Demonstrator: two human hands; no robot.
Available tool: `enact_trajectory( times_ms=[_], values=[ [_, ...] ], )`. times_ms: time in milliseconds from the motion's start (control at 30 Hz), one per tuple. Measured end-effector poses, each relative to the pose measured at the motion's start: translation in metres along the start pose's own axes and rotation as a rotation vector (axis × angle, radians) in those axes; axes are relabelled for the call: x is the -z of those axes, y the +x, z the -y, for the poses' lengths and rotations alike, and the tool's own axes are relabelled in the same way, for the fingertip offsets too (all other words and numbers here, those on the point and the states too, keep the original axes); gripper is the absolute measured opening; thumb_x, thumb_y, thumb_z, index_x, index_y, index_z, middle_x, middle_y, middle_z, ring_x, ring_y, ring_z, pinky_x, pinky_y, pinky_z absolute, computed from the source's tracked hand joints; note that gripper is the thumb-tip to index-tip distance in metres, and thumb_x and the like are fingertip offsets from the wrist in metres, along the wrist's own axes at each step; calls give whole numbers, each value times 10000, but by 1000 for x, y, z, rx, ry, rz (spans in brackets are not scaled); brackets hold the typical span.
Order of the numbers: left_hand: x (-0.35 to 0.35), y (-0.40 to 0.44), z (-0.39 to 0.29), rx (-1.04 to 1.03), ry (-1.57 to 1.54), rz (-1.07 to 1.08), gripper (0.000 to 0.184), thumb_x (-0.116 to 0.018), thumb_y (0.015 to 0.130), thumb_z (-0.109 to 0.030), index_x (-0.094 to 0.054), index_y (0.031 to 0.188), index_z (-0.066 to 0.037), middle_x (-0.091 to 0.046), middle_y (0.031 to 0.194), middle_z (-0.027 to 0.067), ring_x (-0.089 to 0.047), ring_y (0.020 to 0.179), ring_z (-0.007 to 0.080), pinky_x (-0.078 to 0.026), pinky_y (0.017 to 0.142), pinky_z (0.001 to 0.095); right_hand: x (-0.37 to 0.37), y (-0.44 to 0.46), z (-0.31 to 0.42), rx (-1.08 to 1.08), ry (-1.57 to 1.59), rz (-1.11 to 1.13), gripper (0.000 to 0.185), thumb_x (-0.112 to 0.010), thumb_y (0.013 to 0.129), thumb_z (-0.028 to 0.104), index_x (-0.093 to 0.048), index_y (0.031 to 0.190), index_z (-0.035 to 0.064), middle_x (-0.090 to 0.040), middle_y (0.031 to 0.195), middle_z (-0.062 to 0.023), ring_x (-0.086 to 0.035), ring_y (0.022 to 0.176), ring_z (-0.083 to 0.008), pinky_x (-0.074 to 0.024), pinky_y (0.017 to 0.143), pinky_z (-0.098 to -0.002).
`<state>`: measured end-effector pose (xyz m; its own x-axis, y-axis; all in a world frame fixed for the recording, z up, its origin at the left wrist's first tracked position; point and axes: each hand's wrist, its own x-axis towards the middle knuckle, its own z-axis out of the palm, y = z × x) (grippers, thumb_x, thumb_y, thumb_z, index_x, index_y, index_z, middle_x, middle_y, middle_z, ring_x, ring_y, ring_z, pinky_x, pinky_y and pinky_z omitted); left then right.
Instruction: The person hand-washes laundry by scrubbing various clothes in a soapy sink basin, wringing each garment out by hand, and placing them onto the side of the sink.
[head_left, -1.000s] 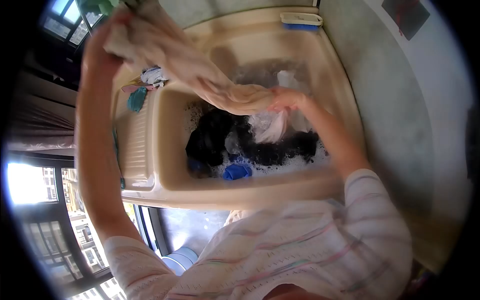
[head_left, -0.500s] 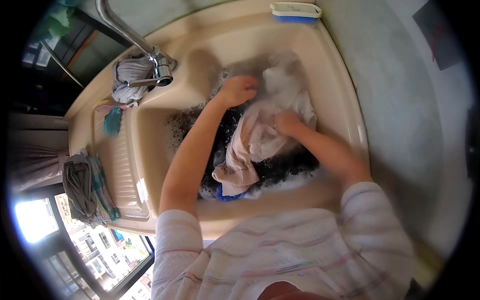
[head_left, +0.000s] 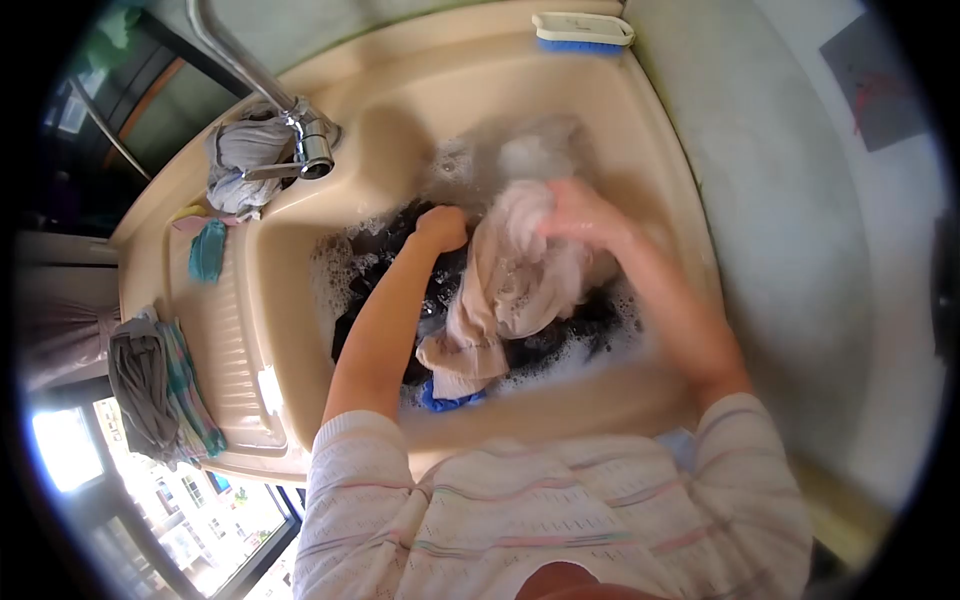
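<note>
My left hand [head_left: 442,229] is closed in a fist on black cloth [head_left: 400,232], which lies wet in the sudsy water. To its right, my right hand [head_left: 582,213] grips the upper end of a pale pinkish garment [head_left: 515,270]. This garment is soaked and bunched, trailing toward the basin's near side. Its lower end rests beside a bit of blue cloth [head_left: 450,396]. A whitish cloth [head_left: 538,155] shows blurred beyond my right hand, partly under cloudy water. My fingertips are hidden in the folds.
The beige basin [head_left: 655,160] has a scrub brush [head_left: 583,32] on its far rim. A chrome tap [head_left: 312,150] stands at the left by a grey cloth [head_left: 245,155]. A teal cloth [head_left: 207,250] and draped grey clothing [head_left: 145,385] lie on the ribbed drainboard [head_left: 230,340].
My left hand has moved down and left and closed on the black cloth. My right hand has moved up with the pale garment's upper end. The view has shifted slightly.
</note>
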<state>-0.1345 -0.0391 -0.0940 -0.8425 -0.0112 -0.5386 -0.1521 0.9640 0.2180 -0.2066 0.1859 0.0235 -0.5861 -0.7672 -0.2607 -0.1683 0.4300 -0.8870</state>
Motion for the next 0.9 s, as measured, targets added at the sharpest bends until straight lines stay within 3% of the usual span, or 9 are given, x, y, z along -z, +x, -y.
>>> enact_trajectory(
  times_ms=[133, 333, 467, 533, 600, 733, 800, 867, 900],
  values=[
    [-26, -52, 18, 25, -105, -24, 266, -517, 703, -143, -650, 904, -30, -617, 940, 199, -588, 923, 332, -461, 826, 395, 27, -17, 99, 273, 18, -148, 317, -668, 644, 163, -604, 909, 1, -629, 771, -79, -582, 667, -138, -468, 604, -291],
    [-59, -106, 22, 18, -162, -30, 364, -491, 684, -76, -607, 1029, -81, -598, 1011, 189, -564, 969, 325, -440, 853, 401, 44, -55, 255, 476, 450, -40, 200, -620, 719, 83, -588, 888, -18, -577, 710, -72, -546, 576, -126, -451, 496, -249],
    [-65, -115, 9, 63, -133, -13, 363, -513, 688, -95, -604, 1040, -89, -599, 1012, 183, -556, 976, 330, -438, 857, 396, 58, -45, 264, 687, 655, 231, 264, -590, 696, -19, -553, 955, -57, -565, 743, -88, -545, 592, -129, -461, 509, -239],
    [-66, -116, 12, 34, -175, -59, 365, -553, 681, -128, -604, 1041, -96, -603, 1004, 178, -559, 968, 330, -440, 852, 393, 55, -33, 254, 672, 601, 134, 246, -613, 692, 11, -571, 928, -42, -583, 746, -81, -548, 603, -125, -455, 525, -242],
    [-59, -119, 17, -47, -269, -116, 379, -605, 667, -173, -605, 1040, -105, -606, 998, 171, -565, 956, 326, -446, 843, 389, 33, -1, 205, 625, 443, -163, 215, -667, 681, 74, -605, 863, -23, -599, 721, -55, -549, 612, -111, -435, 532, -248],
    [1, -142, 18, -38, -443, -293, 420, -657, 640, -231, -609, 1043, -122, -606, 990, 146, -581, 916, 302, -455, 820, 376, 2, 56, 89, 270, 433, -220, 300, -655, 657, 83, -575, 920, -39, -598, 802, -86, -552, 703, -115, -458, 612, -263],
    [22, -131, 23, 95, -432, -374, 443, -679, 641, -227, -599, 1058, -101, -608, 986, 131, -599, 845, 263, -475, 780, 346, -9, 82, 22, 131, 167, -313, 348, -642, 653, 118, -562, 952, -41, -616, 859, -136, -598, 743, -207, -478, 672, -318],
    [31, -106, 23, 17, -437, -622, 430, -665, 655, -226, -598, 1060, -97, -607, 991, 131, -595, 860, 266, -474, 779, 347, -28, 112, -59, 20, -316, -486, 358, -626, 668, 157, -564, 974, -19, -610, 962, -185, -601, 868, -306, -470, 749, -361],
    [34, -91, 19, -25, -439, -745, 423, -658, 663, -226, -598, 1061, -95, -607, 994, 130, -593, 868, 268, -474, 779, 348, -38, 103, -63, 11, -256, -445, 360, -630, 681, 183, -569, 979, -9, -596, 1003, -196, -579, 926, -327, -462, 777, -373]
  ],
)
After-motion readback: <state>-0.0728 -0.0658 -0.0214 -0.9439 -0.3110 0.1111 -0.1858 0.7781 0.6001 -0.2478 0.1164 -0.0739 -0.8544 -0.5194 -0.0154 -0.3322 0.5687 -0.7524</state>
